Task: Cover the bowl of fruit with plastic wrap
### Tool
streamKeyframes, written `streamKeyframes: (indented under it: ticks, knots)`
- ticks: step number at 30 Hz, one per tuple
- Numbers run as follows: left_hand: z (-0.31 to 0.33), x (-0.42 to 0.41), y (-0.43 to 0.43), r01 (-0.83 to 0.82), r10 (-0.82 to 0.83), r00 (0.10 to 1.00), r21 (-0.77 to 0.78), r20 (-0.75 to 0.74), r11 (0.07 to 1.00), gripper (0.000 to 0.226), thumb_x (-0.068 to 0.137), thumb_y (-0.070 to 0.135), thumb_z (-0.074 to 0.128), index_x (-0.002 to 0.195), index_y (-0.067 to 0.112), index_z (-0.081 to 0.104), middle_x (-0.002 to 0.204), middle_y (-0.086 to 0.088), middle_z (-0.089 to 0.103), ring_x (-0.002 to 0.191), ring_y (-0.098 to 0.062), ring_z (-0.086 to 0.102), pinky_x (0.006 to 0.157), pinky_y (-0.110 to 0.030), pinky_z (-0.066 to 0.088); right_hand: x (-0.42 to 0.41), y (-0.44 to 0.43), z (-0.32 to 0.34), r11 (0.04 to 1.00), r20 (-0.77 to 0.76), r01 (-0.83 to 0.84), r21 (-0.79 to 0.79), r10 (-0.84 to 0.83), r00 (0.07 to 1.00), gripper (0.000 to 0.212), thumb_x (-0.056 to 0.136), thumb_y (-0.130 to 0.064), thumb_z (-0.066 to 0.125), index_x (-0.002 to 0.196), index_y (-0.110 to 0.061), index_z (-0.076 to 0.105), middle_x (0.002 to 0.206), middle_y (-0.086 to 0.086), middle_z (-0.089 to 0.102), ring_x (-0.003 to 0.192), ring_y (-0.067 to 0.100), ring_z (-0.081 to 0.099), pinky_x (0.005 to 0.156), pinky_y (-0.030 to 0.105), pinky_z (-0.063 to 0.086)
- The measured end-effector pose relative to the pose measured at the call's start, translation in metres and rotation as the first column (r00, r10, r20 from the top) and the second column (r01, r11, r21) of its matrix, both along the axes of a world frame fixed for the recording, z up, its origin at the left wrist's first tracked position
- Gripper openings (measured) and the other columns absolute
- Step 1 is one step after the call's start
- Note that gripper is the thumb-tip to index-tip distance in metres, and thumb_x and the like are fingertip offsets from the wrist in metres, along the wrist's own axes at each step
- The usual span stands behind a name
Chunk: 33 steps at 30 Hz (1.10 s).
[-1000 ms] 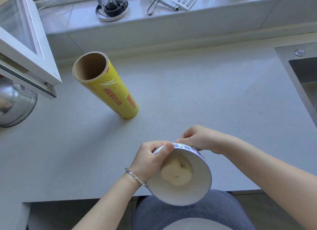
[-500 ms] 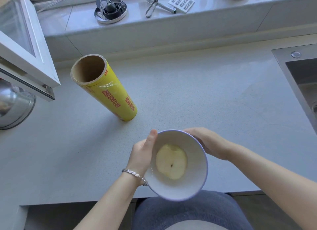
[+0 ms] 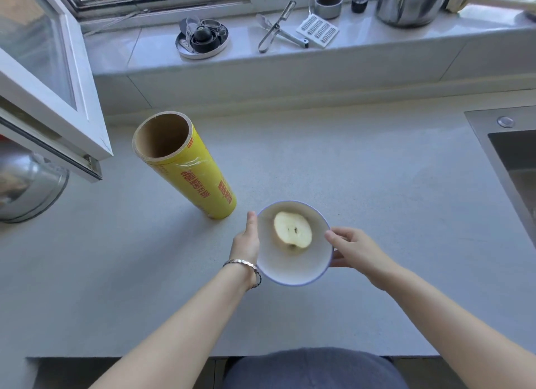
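- Your bowl (image 3: pixel 294 268) sits on the counter (image 3: pixel 362 185), near its front edge, held between both hands.
- Left hand (image 3: pixel 246 242) is flat against the bowl's left side, thumb up along the rim. The fingers are hidden behind the bowl, so I can't tell how firm the grip is.
- Right hand (image 3: pixel 352 251) is at the right rim, thumb tip on the edge, fingers curled under the outer wall.
- Half an apple (image 3: pixel 293 229) lies cut face up inside the bowl, toward the far side.
- Can't tell whether any wrap covers the bowl; no film shows over the opening.
- The roll (image 3: pixel 185 165) of wrap stands on end just left of and behind the bowl, close to your left thumb but not touching it. Yellow label, red print, open cardboard core at the top.
- Bracelet (image 3: pixel 243 265) on your left wrist.
- Sink (image 3: pixel 507 162) at the right edge, well apart from the bowl.
- Peeler (image 3: pixel 275 26) and kettle (image 3: pixel 409 2) on the sill by the window.
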<state>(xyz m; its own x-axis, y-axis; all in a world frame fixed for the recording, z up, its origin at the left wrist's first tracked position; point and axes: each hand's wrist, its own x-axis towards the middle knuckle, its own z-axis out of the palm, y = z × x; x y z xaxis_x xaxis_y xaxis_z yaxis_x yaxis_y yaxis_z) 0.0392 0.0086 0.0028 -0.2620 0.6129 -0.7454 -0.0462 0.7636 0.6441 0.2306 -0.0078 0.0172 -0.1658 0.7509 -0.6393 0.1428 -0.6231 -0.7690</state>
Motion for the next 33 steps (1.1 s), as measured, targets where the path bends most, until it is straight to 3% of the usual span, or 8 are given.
streamKeyframes:
  ticks: [2, 7, 15, 19, 21, 25, 28, 33]
  knots:
    - [-0.009, 0.004, 0.009, 0.054, -0.054, 0.999, -0.006, -0.004, 0.999, 0.052, 0.087, 0.062, 0.033, 0.088, 0.015, 0.055, 0.077, -0.003, 0.051, 0.07, -0.021, 0.05, 0.061, -0.028, 0.037, -0.002, 0.007, -0.008, 0.998, 0.042, 0.048, 0.029, -0.049, 0.998, 0.025, 0.096, -0.014, 0.04, 0.103, -0.008, 0.063, 0.091, 0.012, 0.065, 0.063, 0.015, 0.064, 0.057, 0.014, 0.055]
    - [-0.032, 0.009, 0.028, 0.193, -0.192, 0.981, -0.026, 0.027, 0.981, 0.061, 0.091, 0.059, 0.024, 0.129, 0.018, 0.048, 0.129, -0.004, 0.057, 0.118, -0.024, 0.054, 0.104, -0.041, 0.042, 0.001, 0.022, -0.03, 0.993, 0.129, 0.107, 0.059, -0.114, 0.985, 0.024, 0.094, -0.013, 0.041, 0.097, -0.013, 0.065, 0.088, 0.013, 0.065, 0.07, 0.019, 0.062, 0.06, 0.02, 0.056]
    - [-0.067, 0.0, 0.038, 0.191, -0.19, 0.981, -0.043, 0.035, 0.981, 0.059, 0.091, 0.054, 0.028, 0.13, 0.015, 0.049, 0.133, -0.007, 0.055, 0.124, -0.027, 0.05, 0.108, -0.045, 0.037, -0.001, 0.03, -0.047, 0.988, 0.108, 0.137, 0.075, -0.144, 0.984, 0.022, 0.094, -0.013, 0.044, 0.101, -0.015, 0.065, 0.093, 0.02, 0.069, 0.076, 0.026, 0.064, 0.067, 0.027, 0.057]
    - [-0.071, -0.004, 0.037, 0.171, -0.169, 0.983, -0.025, 0.068, 0.985, 0.04, 0.094, 0.041, 0.033, 0.115, 0.018, 0.058, 0.119, -0.006, 0.062, 0.113, -0.025, 0.056, 0.102, -0.043, 0.043, -0.003, 0.031, -0.054, 0.987, 0.115, 0.145, 0.067, -0.152, 0.982, 0.025, 0.094, -0.014, 0.044, 0.108, -0.013, 0.065, 0.088, 0.014, 0.068, 0.07, 0.022, 0.065, 0.061, 0.024, 0.054]
    - [-0.061, -0.004, 0.037, 0.18, -0.179, 0.983, -0.032, 0.04, 0.983, 0.022, 0.093, 0.028, 0.037, 0.088, 0.021, 0.057, 0.091, -0.005, 0.058, 0.084, -0.021, 0.054, 0.076, -0.028, 0.045, -0.003, 0.03, -0.054, 0.988, 0.116, 0.142, 0.063, -0.149, 0.982, 0.024, 0.094, -0.014, 0.044, 0.102, -0.017, 0.066, 0.084, 0.013, 0.066, 0.068, 0.022, 0.063, 0.062, 0.025, 0.055]
    - [-0.036, -0.01, 0.038, 0.531, -0.539, 0.821, -0.096, -0.19, 0.842, 0.02, 0.09, 0.031, 0.038, 0.09, 0.019, 0.054, 0.092, -0.011, 0.052, 0.082, -0.024, 0.051, 0.074, -0.031, 0.038, 0.002, 0.033, -0.049, 0.998, 0.286, 0.043, 0.042, -0.054, 0.957, 0.022, 0.093, -0.02, 0.044, 0.085, -0.017, 0.064, 0.079, 0.01, 0.063, 0.065, 0.02, 0.06, 0.063, 0.026, 0.05]
    - [-0.003, -0.014, 0.043, 0.695, -0.69, 0.521, -0.219, -0.502, 0.684, 0.042, 0.093, 0.029, 0.041, 0.13, 0.009, 0.04, 0.133, -0.016, 0.044, 0.119, -0.033, 0.049, 0.097, -0.033, 0.039, 0.011, 0.047, -0.038, 0.969, 0.551, -0.247, -0.005, 0.209, 0.808, 0.031, 0.091, -0.03, 0.04, 0.071, -0.012, 0.056, 0.081, 0.009, 0.062, 0.072, 0.024, 0.058, 0.066, 0.028, 0.041]
    - [0.052, -0.005, 0.074, 0.787, -0.785, 0.45, -0.226, -0.426, 0.574, 0.018, 0.089, 0.019, 0.04, 0.074, 0.013, 0.049, 0.075, -0.01, 0.06, 0.077, -0.03, 0.064, 0.055, -0.025, 0.04, 0.012, 0.082, 0.019, 0.769, 0.752, -0.605, -0.208, 0.521, 0.404, 0.026, 0.09, -0.019, 0.04, 0.094, -0.004, 0.061, 0.093, 0.012, 0.059, 0.088, 0.028, 0.056, 0.059, 0.023, 0.038]
